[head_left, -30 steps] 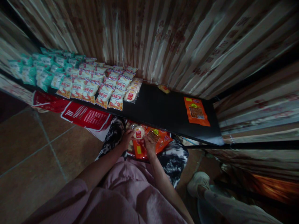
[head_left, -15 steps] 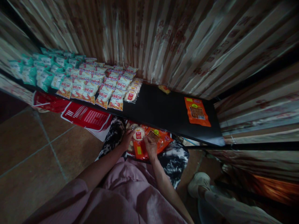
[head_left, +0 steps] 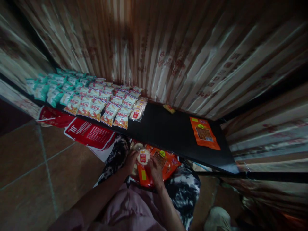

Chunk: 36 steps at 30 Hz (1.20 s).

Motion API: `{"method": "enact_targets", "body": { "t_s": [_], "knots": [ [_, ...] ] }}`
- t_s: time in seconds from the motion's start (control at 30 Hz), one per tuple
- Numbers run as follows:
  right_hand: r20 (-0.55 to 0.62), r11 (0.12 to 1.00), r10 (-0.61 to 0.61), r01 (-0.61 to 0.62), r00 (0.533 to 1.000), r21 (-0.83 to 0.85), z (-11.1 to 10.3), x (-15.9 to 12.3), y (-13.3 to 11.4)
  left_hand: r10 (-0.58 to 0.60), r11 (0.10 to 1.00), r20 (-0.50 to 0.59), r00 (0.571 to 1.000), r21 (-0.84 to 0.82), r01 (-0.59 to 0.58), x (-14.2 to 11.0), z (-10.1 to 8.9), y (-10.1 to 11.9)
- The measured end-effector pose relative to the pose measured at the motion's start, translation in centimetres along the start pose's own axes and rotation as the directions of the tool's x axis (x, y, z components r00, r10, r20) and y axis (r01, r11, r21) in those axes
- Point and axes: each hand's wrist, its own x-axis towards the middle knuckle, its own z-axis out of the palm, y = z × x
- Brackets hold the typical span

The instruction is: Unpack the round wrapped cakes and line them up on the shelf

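Observation:
Between my two hands is a round, pale rice cracker pack (head_left: 143, 156) with a red label, in clear wrapping. My left hand (head_left: 131, 160) is closed on its left edge, and my right hand (head_left: 155, 168) grips its right edge. Beneath it, on my lap, lie orange snack pouches (head_left: 168, 162) with yellow labels and more round cracker packs (head_left: 134, 170), partly covered by my hands. Just beyond, on the black shelf (head_left: 158, 128), similar cracker packs (head_left: 136, 113) lie in a short row beside white snack bags (head_left: 111, 112).
Teal snack bags (head_left: 54, 94) fill the shelf's left end. An orange pouch (head_left: 204, 133) lies at its right, a small yellow packet (head_left: 169, 108) at the back. Red baskets (head_left: 90, 133) stand below on the left. Another person's shoe (head_left: 218, 218) is at lower right.
The view has tilted, so the shelf and my hands appear lower. Both hands keep hold of the cracker pack over my lap. The other person's leg has mostly left the picture.

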Motion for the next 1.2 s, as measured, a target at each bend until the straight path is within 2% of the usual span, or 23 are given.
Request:
{"method": "enact_targets", "body": {
  "t_s": [0.1,0.2,0.33,0.47,0.57,0.7,0.87,1.0,1.2],
  "knots": [
    [0.031,0.998,0.019,-0.02,0.999,0.059,0.0,-0.2,-1.2,0.025,1.0,-0.001,1.0,0.013,-0.025,-0.1,0.1,0.0],
    [0.114,0.991,0.042,-0.056,0.993,0.119,-0.2,-0.4,-2.5,0.064,0.996,-0.001,0.998,0.055,-0.064,-0.4,0.2,0.2],
    [0.186,0.976,0.08,-0.115,0.979,0.185,-1.1,-0.2,-4.4,0.155,0.977,0.022,0.988,0.147,-0.156,-1.0,0.4,1.1],
    [0.178,0.969,0.067,-0.107,0.982,0.222,-2.1,0.2,-7.1,0.284,0.927,0.035,0.958,0.244,-0.283,-1.6,0.8,2.9],
    [0.144,0.96,0.068,-0.104,0.987,0.261,-2.2,0.8,-9.1,0.367,0.904,0.027,0.93,0.224,-0.363,-1.6,1.2,4.4],
    [0.116,0.958,0.034,-0.066,0.993,0.28,-1.2,2.4,-11.2,0.435,0.887,0.001,0.9,0.17,-0.429,-0.7,1.7,6.4],
    [0.072,0.961,-0.066,0.044,0.995,0.274,0.8,5.2,-13.0,0.543,0.834,-0.136,0.828,0.199,-0.514,1.4,2.1,8.7],
    [0.032,0.976,-0.123,0.115,0.992,0.187,2.5,7.8,-13.3,0.616,0.782,-0.232,0.753,0.295,-0.549,3.3,2.3,9.5],
    [-0.01,0.983,-0.163,0.163,0.987,0.087,4.3,10.9,-13.2,0.705,0.703,-0.257,0.662,0.382,-0.6,5.5,2.3,10.3]
  ]
}}
